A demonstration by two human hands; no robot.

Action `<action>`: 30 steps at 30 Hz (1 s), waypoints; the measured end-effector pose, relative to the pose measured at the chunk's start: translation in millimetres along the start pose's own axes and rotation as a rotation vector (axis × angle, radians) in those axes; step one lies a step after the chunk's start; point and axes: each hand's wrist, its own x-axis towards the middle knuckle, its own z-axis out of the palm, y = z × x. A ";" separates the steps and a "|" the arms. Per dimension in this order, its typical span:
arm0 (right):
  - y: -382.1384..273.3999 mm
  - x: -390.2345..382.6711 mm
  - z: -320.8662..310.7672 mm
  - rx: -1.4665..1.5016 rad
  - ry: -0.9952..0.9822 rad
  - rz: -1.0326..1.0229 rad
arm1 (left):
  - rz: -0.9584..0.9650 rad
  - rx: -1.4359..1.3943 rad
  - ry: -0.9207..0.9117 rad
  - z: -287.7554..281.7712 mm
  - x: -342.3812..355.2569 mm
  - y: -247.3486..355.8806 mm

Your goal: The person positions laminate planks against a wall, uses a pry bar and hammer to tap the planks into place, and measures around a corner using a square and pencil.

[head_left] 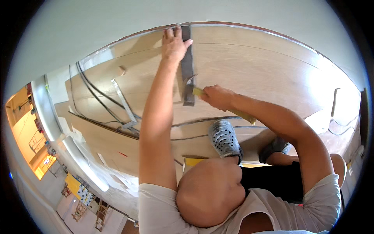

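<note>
A dark flat metal bar (187,58) lies on the wood plank floor (241,58), its far end at the wall edge. My left hand (174,47) rests flat by the bar's far end, fingers spread and the thumb across it. My right hand (219,97) is closed around the yellowish handle of a claw hammer (199,92). The hammer's head is over the near part of the bar, slightly blurred; I cannot tell whether they touch.
Dark cables (101,93) run across the planks on the left, beside a metal square ruler (124,102). A small wood block (122,70) lies farther off. My shoe (224,138) stands behind another cable. A thin dark bar (335,102) lies at right, along the pale wall (233,11).
</note>
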 end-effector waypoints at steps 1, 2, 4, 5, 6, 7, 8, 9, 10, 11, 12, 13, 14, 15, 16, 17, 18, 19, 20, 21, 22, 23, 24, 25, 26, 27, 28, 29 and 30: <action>-1.5 -9.5 4.1 0.083 0.207 -0.150 | 0.001 -0.004 0.046 -0.1 -2.8 -3.8; 0.7 -10.9 13.8 0.134 0.368 -0.189 | 0.014 -0.005 0.062 0.5 -2.8 -4.9; 63.3 27.5 59.2 -0.122 0.661 -0.429 | 0.080 -0.028 0.084 1.8 3.4 9.9; 55.4 22.8 58.5 -0.107 0.503 -0.322 | 0.073 -0.018 0.069 5.5 -1.8 6.5; 34.7 13.5 50.7 -0.094 0.347 -0.222 | 0.064 -0.003 0.059 6.9 -7.0 0.3; 16.7 6.9 37.4 -0.087 0.202 -0.125 | 0.062 0.013 0.061 3.7 -5.7 -5.1; 8.7 1.8 24.7 -0.044 0.193 -0.108 | 0.055 0.018 0.044 0.4 -2.9 -4.9; 3.9 -1.9 14.9 0.005 0.180 -0.084 | 0.050 0.019 0.017 -0.7 -2.3 -3.2; 0.5 -6.6 10.2 0.049 0.168 -0.060 | 0.043 0.019 -0.005 0.6 -4.8 -2.9; -5.5 -13.3 17.4 0.144 0.305 -0.071 | 0.038 -0.009 0.028 1.5 -10.0 -5.6; 6.6 -5.4 29.2 0.063 0.462 -0.084 | 0.034 -0.015 0.016 -2.3 -6.8 0.1; 21.2 3.3 38.5 0.031 0.335 -0.054 | 0.035 -0.022 -0.001 -4.5 -4.1 6.6; 27.8 6.7 44.9 0.005 0.209 -0.024 | 0.039 -0.028 -0.021 -7.3 -4.0 9.1; 21.6 6.3 41.9 -0.030 0.196 -0.027 | 0.019 0.022 -0.044 -15.5 -5.3 8.1; 13.4 7.6 37.8 -0.065 0.183 -0.030 | 0.024 0.033 -0.021 -15.7 -3.6 8.0; 8.9 6.2 34.2 -0.100 0.170 -0.032 | 0.028 0.044 0.003 -10.1 -3.5 6.7; 11.0 4.5 37.8 -0.102 0.211 -0.057 | 0.021 0.057 0.030 -3.4 -7.1 2.4; 15.6 6.5 45.5 -0.101 0.251 -0.077 | 0.064 0.060 0.144 0.0 -8.5 0.6; 20.8 5.8 53.3 -0.100 0.290 -0.099 | 0.020 0.059 0.185 5.4 -12.7 1.7; 26.8 1.3 53.9 -0.081 0.307 -0.157 | -0.018 0.055 0.232 5.3 -18.4 10.1; 31.1 -2.3 55.2 0.034 0.242 -0.159 | -0.063 0.050 0.270 9.1 -26.4 14.2; 35.0 -6.8 53.7 0.148 0.176 -0.161 | -0.137 0.069 0.392 14.6 -28.0 21.1; 39.7 -13.6 54.4 0.267 0.105 -0.155 | -0.172 0.036 0.299 13.6 -29.4 29.4; 40.8 -21.9 52.8 0.347 0.063 -0.165 | -0.208 0.007 0.206 5.1 -28.8 36.1; 45.1 -22.4 57.2 0.368 0.107 -0.134 | -0.244 -0.022 0.114 -0.1 -28.9 39.1; 44.6 -24.5 65.1 0.377 0.137 -0.115 | -0.190 -0.001 0.261 6.3 -28.4 26.5; 39.0 -25.7 65.1 0.388 0.175 -0.096 | -0.199 0.020 0.237 5.4 -23.6 16.7; 31.6 -29.1 62.0 0.281 0.176 -0.050 | -0.209 0.041 0.213 4.0 -19.8 4.1; 30.0 -26.6 59.2 0.211 0.207 -0.072 | -0.202 0.053 0.189 1.4 -13.8 -1.7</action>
